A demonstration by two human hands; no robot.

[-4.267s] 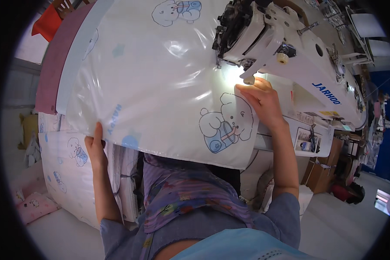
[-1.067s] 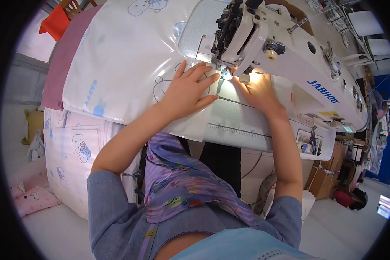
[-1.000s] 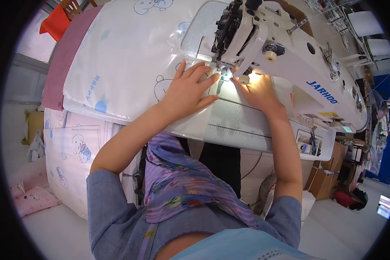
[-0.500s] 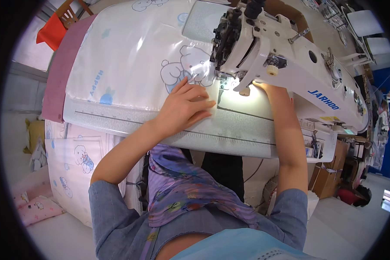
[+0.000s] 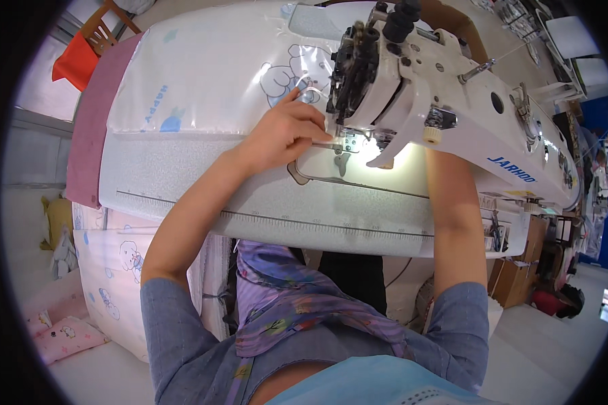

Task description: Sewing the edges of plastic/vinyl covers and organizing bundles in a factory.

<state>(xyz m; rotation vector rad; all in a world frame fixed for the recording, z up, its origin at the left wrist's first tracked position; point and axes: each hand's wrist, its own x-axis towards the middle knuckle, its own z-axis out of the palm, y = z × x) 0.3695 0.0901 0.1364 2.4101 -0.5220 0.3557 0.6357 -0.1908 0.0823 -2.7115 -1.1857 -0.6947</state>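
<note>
A glossy white sheet (image 5: 209, 74) printed with grey cartoon puppies and blue shapes lies on the sewing machine table (image 5: 182, 169). My left hand (image 5: 287, 131) rests flat on the sheet near its front edge, fingers apart, just left of the needle area. The index finger points away over a puppy print. The white sewing machine (image 5: 466, 101) has its lamp lit over the metal needle plate (image 5: 350, 142). My right forearm (image 5: 456, 223) reaches under the machine's arm. Its hand is hidden behind the machine head, so its fingers do not show.
A ruler scale (image 5: 284, 223) runs along the table's front edge. More printed material (image 5: 108, 270) hangs below at the left. A purple cloth (image 5: 91, 142) covers the table's left end. Cardboard boxes (image 5: 510, 277) stand at the right, and a wooden chair (image 5: 101, 30) stands far left.
The sheet and my left hand have shifted away from me, baring more of the table front. My right hand has slipped fully behind the machine head. The view has shifted slightly.
</note>
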